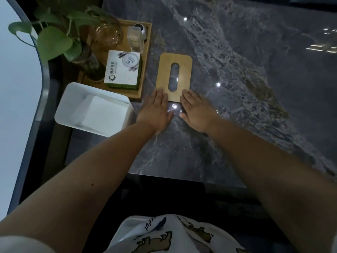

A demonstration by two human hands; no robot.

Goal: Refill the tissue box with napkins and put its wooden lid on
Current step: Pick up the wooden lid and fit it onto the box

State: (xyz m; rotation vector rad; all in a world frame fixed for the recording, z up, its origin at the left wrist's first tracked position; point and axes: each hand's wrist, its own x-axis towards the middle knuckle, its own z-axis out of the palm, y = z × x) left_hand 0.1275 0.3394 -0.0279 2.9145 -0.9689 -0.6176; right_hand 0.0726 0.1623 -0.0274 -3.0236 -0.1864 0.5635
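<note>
Wooden lid (174,76) lies flat on the marble table (237,88), my left hand (155,110) and right hand (197,112) spread flat at its near corners, gripping nothing (napkins (104,114) already fill the tissue box (73,99) to my left), so next I must lift it across.

A single wide-angle camera on my head looks forward and steeply down, across my own chest and forearms, onto the dark marble bench (237,88). My shirt fills the bottom edge; both arms run up from the lower corners toward the centre, where my left hand (155,110) and right hand (197,111) lie close to the lens. The view bends at its edges. The wooden lid (174,59) sits near mid-frame, the white tissue box (67,105) left of centre, and the wooden tray (145,57) toward the upper left.
</note>
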